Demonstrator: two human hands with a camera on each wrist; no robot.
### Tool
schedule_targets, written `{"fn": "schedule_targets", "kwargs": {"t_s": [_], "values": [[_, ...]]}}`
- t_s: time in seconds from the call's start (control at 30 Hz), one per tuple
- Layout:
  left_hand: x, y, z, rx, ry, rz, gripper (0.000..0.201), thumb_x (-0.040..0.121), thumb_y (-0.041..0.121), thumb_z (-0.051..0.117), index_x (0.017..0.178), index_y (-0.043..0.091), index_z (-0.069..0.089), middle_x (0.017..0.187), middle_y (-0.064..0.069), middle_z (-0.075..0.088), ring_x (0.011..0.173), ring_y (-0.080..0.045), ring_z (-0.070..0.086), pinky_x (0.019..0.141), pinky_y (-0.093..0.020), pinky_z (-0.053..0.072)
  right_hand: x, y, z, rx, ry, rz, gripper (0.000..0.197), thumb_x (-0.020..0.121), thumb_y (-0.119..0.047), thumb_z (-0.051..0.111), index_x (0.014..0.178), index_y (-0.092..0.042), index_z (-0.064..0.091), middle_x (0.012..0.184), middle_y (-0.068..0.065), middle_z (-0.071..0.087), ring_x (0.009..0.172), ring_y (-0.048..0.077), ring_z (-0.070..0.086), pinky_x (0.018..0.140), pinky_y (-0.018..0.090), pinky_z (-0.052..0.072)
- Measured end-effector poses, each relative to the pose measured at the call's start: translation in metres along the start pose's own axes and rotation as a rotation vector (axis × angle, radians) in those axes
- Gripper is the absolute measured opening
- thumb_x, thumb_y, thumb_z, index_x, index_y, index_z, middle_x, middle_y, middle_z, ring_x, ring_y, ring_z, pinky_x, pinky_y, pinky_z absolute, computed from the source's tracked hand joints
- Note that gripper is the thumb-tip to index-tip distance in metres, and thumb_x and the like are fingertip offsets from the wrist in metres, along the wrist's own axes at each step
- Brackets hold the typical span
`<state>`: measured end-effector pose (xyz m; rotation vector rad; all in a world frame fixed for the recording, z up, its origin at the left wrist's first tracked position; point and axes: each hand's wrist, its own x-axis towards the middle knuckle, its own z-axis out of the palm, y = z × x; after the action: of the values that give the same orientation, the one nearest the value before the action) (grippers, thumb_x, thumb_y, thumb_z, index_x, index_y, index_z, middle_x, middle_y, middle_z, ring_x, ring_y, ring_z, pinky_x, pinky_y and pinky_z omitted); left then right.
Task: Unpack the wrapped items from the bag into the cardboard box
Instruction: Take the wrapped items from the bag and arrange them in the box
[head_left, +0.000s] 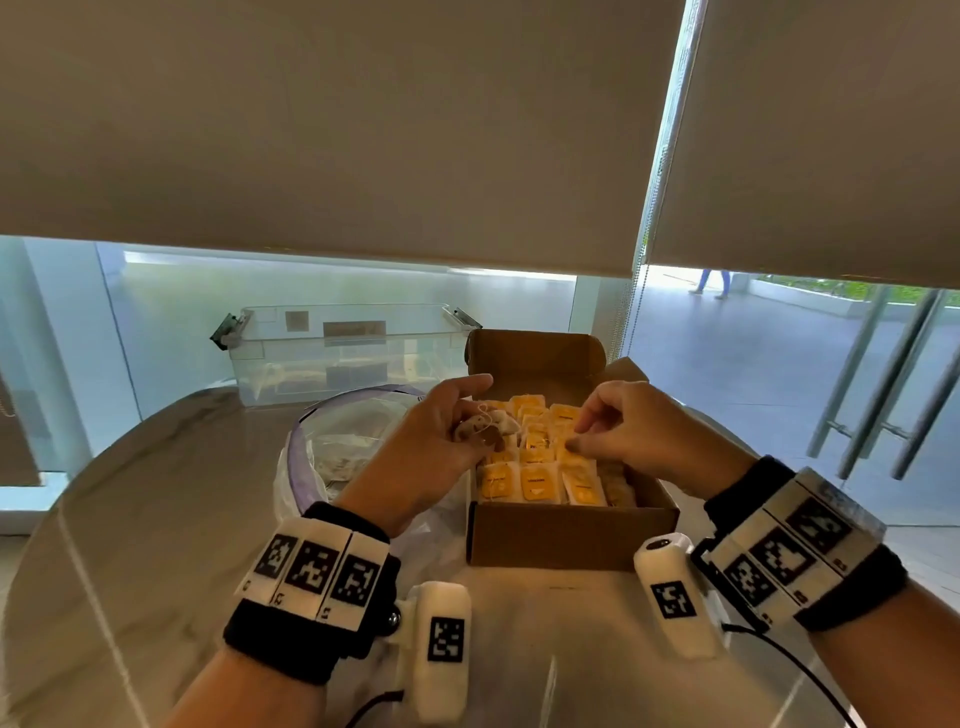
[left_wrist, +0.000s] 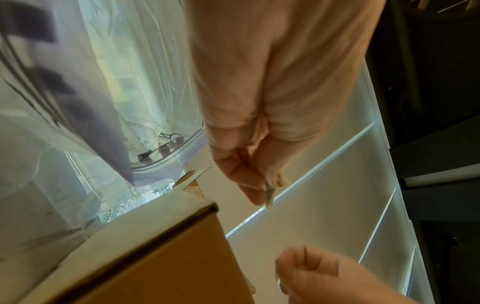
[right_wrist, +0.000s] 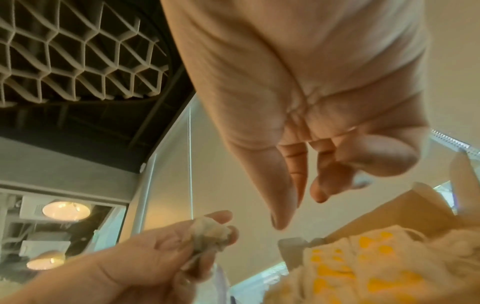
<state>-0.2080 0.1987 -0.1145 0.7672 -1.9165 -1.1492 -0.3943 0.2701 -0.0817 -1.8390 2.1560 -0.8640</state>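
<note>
Table: a round, shiny table (head_left: 156, 519) holds everything.
Cardboard box: the cardboard box (head_left: 571, 535) sits open on the table, right in front of the person. Its lid flap stands up at the far side.
Items in the box: many small wrapped items (head_left: 540, 483) with yellow labels lie in rows inside the box. They fill most of it.
Bag: a see-through plastic bag (head_left: 332, 441) lies just beside the box, on its left. Its mouth is open. A few pale packets show inside it, but they are too blurry to tell apart.
Left hand: the left hand (head_left: 441, 441) is above the left edge of the box. Its fingers curl around a small bunch of pale wrapped items (head_left: 485, 428) with thin strings. The pointer finger sticks out straight.
Right hand: the right hand (head_left: 628, 431) is over the middle of the box, close to the left hand. Its fingers bend down toward the yellow items. The thumb and fingertips are near each other, and nothing shows between them in the right wrist view.
Clear tub: a clear plastic tub (head_left: 343, 353) stands on the table behind the bag.
Window blinds: big tan blinds (head_left: 363, 130) hang down at the back.
</note>
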Motion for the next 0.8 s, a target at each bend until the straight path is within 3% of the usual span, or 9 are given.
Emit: {"fn": "schedule_targets", "kwargs": {"t_s": [0.07,0.2,0.37,0.53,0.6,0.67,0.73,0.8], "values": [[-0.001,0.0,-0.001,-0.001,0.004,0.042,0.058,0.085,-0.005,0.06,0.13,0.026,0.043,0.112,0.004,0.064,0.106,-0.008,0.061,0.091,-0.027,0.051,-0.001,-0.008,0.002,0.139,0.024,0.002,0.009,0.086,-0.019,0.066,0.091,-0.016,0.06,0.085,-0.001,0.061,0.072,0.01,0.058,0.058,0.018,0.048],[-0.001,0.001,-0.001,0.021,0.015,0.109,0.056,0.084,-0.001,0.063,0.124,0.033,0.042,0.107,0.013,0.062,0.101,-0.002,0.061,0.085,-0.02,0.053,-0.003,-0.022,0.012,0.51,-0.108,0.097,0.018,0.09,-0.023,0.058,0.106,-0.014,0.058,0.092,0.005,0.069,0.07,0.014,0.066,0.055,0.024,0.054],[0.0,0.0,0.001,0.062,0.013,0.141,0.062,0.08,0.008,0.07,0.127,0.034,0.04,0.106,0.014,0.059,0.093,-0.003,0.063,0.081,-0.015,0.052,-0.001,-0.035,0.022,0.65,-0.094,0.089,0.02,0.085,-0.026,0.064,0.1,-0.015,0.058,0.084,0.006,0.069,0.064,0.014,0.066,0.051,0.023,0.054],[-0.002,0.001,0.001,0.127,-0.035,0.135,0.074,0.077,0.008,0.075,0.129,0.04,0.033,0.106,0.023,0.051,0.094,0.001,0.057,0.073,-0.01,0.05,0.002,-0.037,0.027,0.739,0.002,0.034,0.026,0.08,-0.002,0.069,0.1,-0.014,0.057,0.085,0.007,0.068,0.071,0.015,0.069,0.059,0.024,0.057],[-0.002,0.001,0.002,0.108,-0.077,0.092,0.079,0.078,0.004,0.072,0.134,0.039,0.028,0.111,0.018,0.049,0.099,-0.006,0.055,0.08,-0.018,0.05,0.002,-0.036,0.026,0.777,0.035,0.037,0.027,0.081,0.004,0.065,0.098,-0.015,0.057,0.085,0.008,0.067,0.073,0.015,0.069,0.062,0.024,0.058],[-0.002,0.002,0.002,-0.017,-0.093,0.051,0.073,0.083,0.001,0.065,0.137,0.034,0.028,0.115,0.004,0.052,0.102,-0.014,0.055,0.083,-0.025,0.049,0.003,-0.034,0.024,0.792,0.052,0.04,0.028,0.083,0.006,0.062,0.098,-0.017,0.056,0.086,0.008,0.066,0.073,0.015,0.068,0.062,0.025,0.058],[-0.002,0.004,0.001,-0.143,-0.059,0.042,0.06,0.088,0.003,0.057,0.136,0.029,0.031,0.11,-0.005,0.056,0.095,-0.013,0.055,0.072,-0.02,0.045,0.002,-0.034,0.024,0.827,0.046,0.041,0.028,0.083,0.006,0.061,0.099,-0.016,0.055,0.084,0.007,0.065,0.068,0.013,0.068,0.06,0.023,0.057],[0.0,0.004,0.0,-0.191,0.01,0.044,0.05,0.091,0.008,0.053,0.134,0.027,0.034,0.103,-0.004,0.057,0.089,-0.009,0.056,0.064,-0.014,0.044,0.001,-0.033,0.025,0.848,0.03,0.04,0.028,0.083,0.007,0.061,0.101,-0.014,0.054,0.079,0.006,0.064,0.065,0.012,0.068,0.058,0.022,0.057]]}}
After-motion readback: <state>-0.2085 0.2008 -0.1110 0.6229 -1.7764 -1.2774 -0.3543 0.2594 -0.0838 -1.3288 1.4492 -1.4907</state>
